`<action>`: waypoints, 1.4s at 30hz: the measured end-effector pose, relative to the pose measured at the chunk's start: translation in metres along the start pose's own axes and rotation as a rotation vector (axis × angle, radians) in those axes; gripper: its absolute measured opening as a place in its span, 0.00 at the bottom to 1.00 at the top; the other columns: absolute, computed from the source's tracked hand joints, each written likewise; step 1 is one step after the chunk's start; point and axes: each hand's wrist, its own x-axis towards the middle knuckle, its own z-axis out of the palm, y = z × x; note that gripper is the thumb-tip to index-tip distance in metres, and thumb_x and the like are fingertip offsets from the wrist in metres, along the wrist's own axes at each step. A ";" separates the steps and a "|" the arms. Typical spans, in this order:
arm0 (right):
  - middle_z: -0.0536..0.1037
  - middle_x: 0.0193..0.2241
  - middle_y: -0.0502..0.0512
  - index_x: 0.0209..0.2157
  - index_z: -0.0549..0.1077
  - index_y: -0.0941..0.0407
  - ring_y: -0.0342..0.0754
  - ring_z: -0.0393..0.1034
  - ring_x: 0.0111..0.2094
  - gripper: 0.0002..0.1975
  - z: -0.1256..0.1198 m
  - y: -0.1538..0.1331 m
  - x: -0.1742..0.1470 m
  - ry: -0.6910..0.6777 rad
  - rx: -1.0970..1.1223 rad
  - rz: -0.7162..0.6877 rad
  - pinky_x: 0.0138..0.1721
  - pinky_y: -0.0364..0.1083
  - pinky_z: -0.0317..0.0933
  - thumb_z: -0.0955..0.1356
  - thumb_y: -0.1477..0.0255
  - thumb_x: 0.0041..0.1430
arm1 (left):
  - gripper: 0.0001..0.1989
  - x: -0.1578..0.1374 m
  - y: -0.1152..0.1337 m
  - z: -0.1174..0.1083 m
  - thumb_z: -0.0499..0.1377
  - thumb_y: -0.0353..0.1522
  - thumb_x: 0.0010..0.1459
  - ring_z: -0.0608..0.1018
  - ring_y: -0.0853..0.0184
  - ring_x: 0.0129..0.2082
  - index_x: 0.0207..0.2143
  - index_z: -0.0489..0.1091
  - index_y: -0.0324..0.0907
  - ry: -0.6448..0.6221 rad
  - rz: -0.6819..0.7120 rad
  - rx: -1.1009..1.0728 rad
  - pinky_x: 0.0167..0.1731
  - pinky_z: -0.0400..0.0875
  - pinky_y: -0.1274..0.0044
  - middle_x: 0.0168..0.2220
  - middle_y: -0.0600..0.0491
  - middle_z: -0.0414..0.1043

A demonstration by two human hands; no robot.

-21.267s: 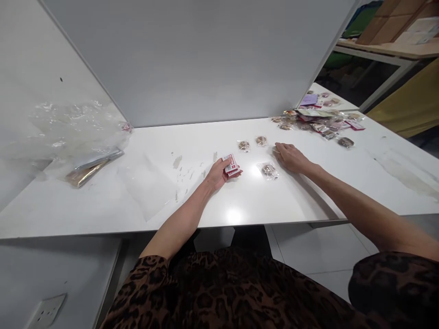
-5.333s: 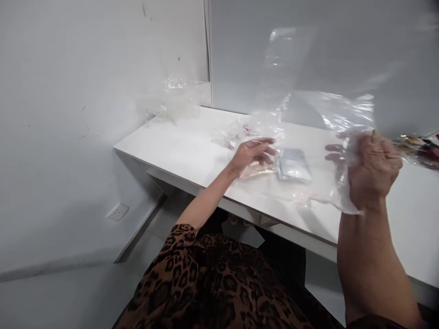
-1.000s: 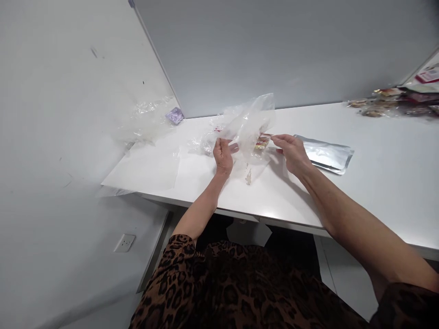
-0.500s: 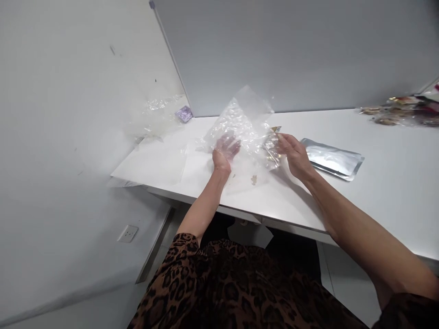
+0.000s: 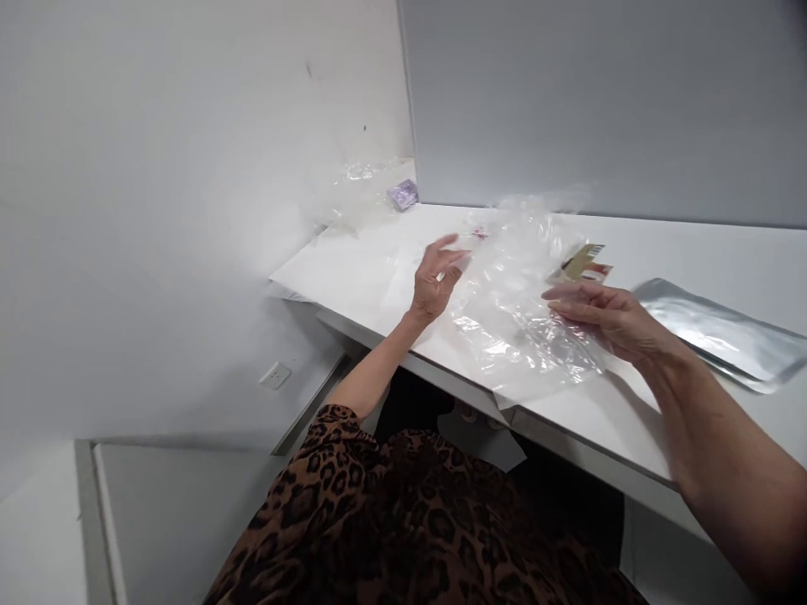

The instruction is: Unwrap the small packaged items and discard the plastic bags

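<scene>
A crumpled clear plastic bag (image 5: 504, 294) spreads over the white table between my hands, its lower edge reaching the table's front. My right hand (image 5: 605, 315) is closed on the right side of this bag, thumb and fingers pressed together. Just beyond those fingertips, a small gold card with a barcode (image 5: 583, 260) shows; I cannot tell whether it is inside the bag. To the left, my left hand (image 5: 436, 276) is beside the bag's edge with its fingers bent and apart. Nothing shows in its grasp.
A shiny silver pouch (image 5: 725, 328) lies right of my right hand. In the back left corner are crumpled clear plastic (image 5: 359, 197) and a small purple packet (image 5: 403, 195). White sheets (image 5: 340, 269) lie on the table's left end, and a grey panel (image 5: 598, 101) rises behind.
My left hand has come out from inside or behind the bag to its left side. The bag has shifted right and down with my right hand. The view has turned left.
</scene>
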 end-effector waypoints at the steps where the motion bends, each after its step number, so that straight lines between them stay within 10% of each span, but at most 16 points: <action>1: 0.80 0.31 0.52 0.35 0.87 0.48 0.40 0.73 0.31 0.20 0.001 0.002 0.001 0.006 -0.015 0.016 0.33 0.36 0.71 0.85 0.63 0.35 | 0.26 -0.001 0.000 -0.010 0.64 0.58 0.58 0.79 0.52 0.60 0.44 0.82 0.48 0.000 -0.019 -0.011 0.61 0.74 0.58 0.54 0.47 0.80; 14: 0.78 0.29 0.60 0.35 0.87 0.48 0.50 0.67 0.26 0.17 0.004 0.012 0.001 0.047 -0.074 -0.034 0.25 0.52 0.61 0.82 0.59 0.40 | 0.13 0.053 0.008 -0.208 0.53 0.31 0.73 0.82 0.74 0.30 0.53 0.73 0.37 1.168 -0.520 -0.102 0.34 0.77 0.81 0.37 0.50 0.79; 21: 0.77 0.29 0.59 0.34 0.86 0.49 0.48 0.65 0.25 0.20 0.005 0.014 0.002 0.106 -0.085 0.039 0.25 0.52 0.60 0.83 0.60 0.36 | 0.20 0.041 -0.001 -0.271 0.54 0.19 0.64 0.78 0.74 0.30 0.58 0.65 0.34 1.247 -0.639 0.065 0.36 0.80 0.79 0.36 0.52 0.74; 28: 0.74 0.26 0.53 0.30 0.79 0.52 0.46 0.62 0.24 0.11 0.004 0.010 0.012 0.454 -0.166 -0.276 0.27 0.51 0.57 0.78 0.65 0.42 | 0.50 0.022 0.022 -0.291 0.62 0.16 0.48 0.60 0.49 0.74 0.71 0.48 0.43 1.200 -0.609 0.679 0.70 0.59 0.55 0.74 0.34 0.50; 34: 0.80 0.45 0.65 0.42 0.76 0.54 0.55 0.70 0.43 0.10 -0.013 0.011 0.023 0.678 -0.788 -0.265 0.51 0.56 0.64 0.69 0.67 0.59 | 0.52 0.006 0.050 -0.230 0.57 0.17 0.46 0.52 0.58 0.78 0.73 0.49 0.45 0.802 -0.119 0.987 0.76 0.44 0.63 0.76 0.43 0.50; 42: 0.61 0.67 0.76 0.64 0.67 0.60 0.65 0.48 0.67 0.27 -0.049 -0.006 -0.004 0.994 -1.192 0.007 0.62 0.63 0.47 0.65 0.64 0.67 | 0.15 0.000 0.048 0.009 0.66 0.37 0.61 0.70 0.53 0.68 0.50 0.76 0.45 -0.049 -0.240 0.157 0.71 0.57 0.63 0.58 0.44 0.76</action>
